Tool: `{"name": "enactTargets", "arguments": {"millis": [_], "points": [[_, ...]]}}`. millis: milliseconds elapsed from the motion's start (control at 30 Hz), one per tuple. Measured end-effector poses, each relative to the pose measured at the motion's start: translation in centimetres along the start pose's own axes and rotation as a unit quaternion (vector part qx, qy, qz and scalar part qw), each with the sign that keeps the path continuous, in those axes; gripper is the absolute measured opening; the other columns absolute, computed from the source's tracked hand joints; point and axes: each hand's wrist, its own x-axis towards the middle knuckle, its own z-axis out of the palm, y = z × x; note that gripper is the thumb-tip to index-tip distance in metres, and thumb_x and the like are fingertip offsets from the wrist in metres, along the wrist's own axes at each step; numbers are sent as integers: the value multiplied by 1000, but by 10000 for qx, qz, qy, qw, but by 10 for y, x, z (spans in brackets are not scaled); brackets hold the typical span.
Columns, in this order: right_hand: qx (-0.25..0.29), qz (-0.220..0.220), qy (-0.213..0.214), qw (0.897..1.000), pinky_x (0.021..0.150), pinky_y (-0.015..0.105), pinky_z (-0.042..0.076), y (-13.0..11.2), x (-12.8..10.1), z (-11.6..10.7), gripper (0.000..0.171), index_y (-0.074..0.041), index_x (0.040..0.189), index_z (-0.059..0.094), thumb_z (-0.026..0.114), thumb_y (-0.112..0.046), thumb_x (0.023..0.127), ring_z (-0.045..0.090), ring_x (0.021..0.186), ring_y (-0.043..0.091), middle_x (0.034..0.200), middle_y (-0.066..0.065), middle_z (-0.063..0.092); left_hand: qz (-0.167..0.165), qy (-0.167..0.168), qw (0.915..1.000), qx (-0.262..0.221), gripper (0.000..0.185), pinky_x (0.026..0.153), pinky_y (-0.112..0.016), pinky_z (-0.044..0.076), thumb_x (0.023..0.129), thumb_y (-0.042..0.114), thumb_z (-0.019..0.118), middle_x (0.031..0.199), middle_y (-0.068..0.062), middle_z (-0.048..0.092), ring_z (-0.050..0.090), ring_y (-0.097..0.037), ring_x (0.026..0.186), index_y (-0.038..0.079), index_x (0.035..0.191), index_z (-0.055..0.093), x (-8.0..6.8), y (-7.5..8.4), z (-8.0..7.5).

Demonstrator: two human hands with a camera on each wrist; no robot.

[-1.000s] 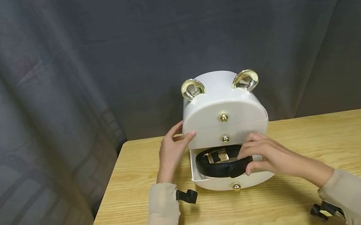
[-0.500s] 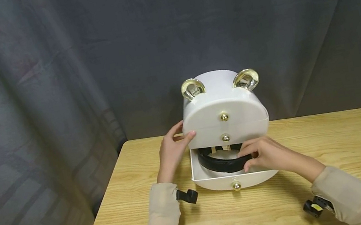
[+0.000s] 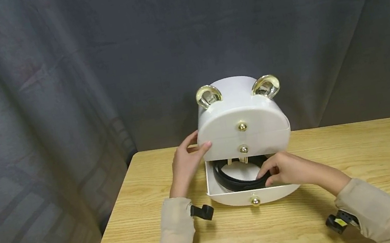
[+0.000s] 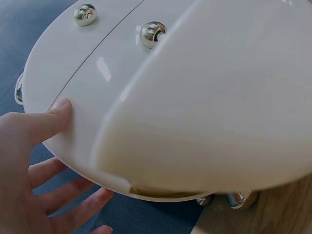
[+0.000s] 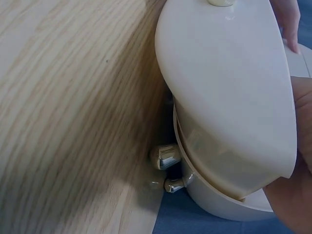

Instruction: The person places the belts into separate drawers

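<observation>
A white storage box (image 3: 239,109) with gold ears and gold knobs stands on the table, its bottom drawer (image 3: 210,181) pulled out. Inside that drawer lies a coiled black belt (image 3: 234,184), its gold buckle (image 3: 243,159) partly hidden under the box front at the back of the coil. My right hand (image 3: 288,170) reaches into the drawer's right side and pinches the coil's near right edge between thumb and fingers. With my left hand (image 3: 185,166) I hold the box's left side, thumb on the front face and fingers along the side, as the left wrist view shows.
The box rests on a light wooden table (image 3: 144,233) near its back edge. Behind it hangs a dark grey curtain (image 3: 153,59). Small gold feet (image 5: 165,157) show beneath the box in the right wrist view. The lower knob (image 3: 255,200) juts out toward the front.
My right hand has lowered the belt coil into the drawer, where it now lies flatter and farther back. The buckle has slid partly under the box front. My left hand has stayed in place.
</observation>
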Motion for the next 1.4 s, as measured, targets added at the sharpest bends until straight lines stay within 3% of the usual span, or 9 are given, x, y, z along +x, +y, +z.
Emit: {"name": "enactTargets", "arguments": {"millis": [233,367,500,700,833,1100,1400], "points": [[214,35,80,9997,57,24,49,-3,-6,-1,21,-4,102,76,80,-6,82,54,67,1,89,0,71,18,5,10000,-3,57,83,-39,54,84,43,79,123,3,66,67,-16,104,27,136,61,0,1,1],[268,-103,626,9976,62,26,51,-11,-16,1,20,-6,105,75,77,-11,86,58,76,3,100,5,72,35,9,10000,14,57,83,-39,54,84,42,79,123,3,66,67,-17,105,26,136,61,-1,1,1],[103,-182,1301,9913,60,25,50,-21,-27,6,20,-12,105,76,77,-10,86,58,77,2,98,0,72,27,27,10000,43,57,84,-39,54,84,42,79,123,2,66,67,-17,105,26,136,61,-1,1,1],[-62,-664,2241,9723,58,17,46,-37,-39,15,30,-12,100,76,80,5,76,60,73,2,92,-3,73,3,29,10000,71,57,85,-39,53,84,43,79,124,3,66,67,-16,105,27,137,61,0,2,2],[-62,-804,2621,9617,58,14,43,-45,-44,25,23,-13,97,77,80,0,78,60,72,3,87,-4,73,14,6,10000,95,58,84,-39,54,84,43,78,124,3,66,67,-16,105,27,137,60,0,2,1],[139,-654,2492,9661,63,14,49,-59,-47,47,29,-13,97,76,79,7,76,61,71,2,88,-5,74,32,81,9999,145,56,85,-39,52,84,44,78,123,5,66,67,-14,104,28,135,62,1,3,3],[312,210,2165,9756,59,22,54,-65,-46,63,21,-9,98,77,78,2,81,62,72,-1,90,-3,75,10,70,9998,170,58,86,-40,52,84,45,78,124,5,66,66,-16,105,28,136,61,0,2,5]]}}
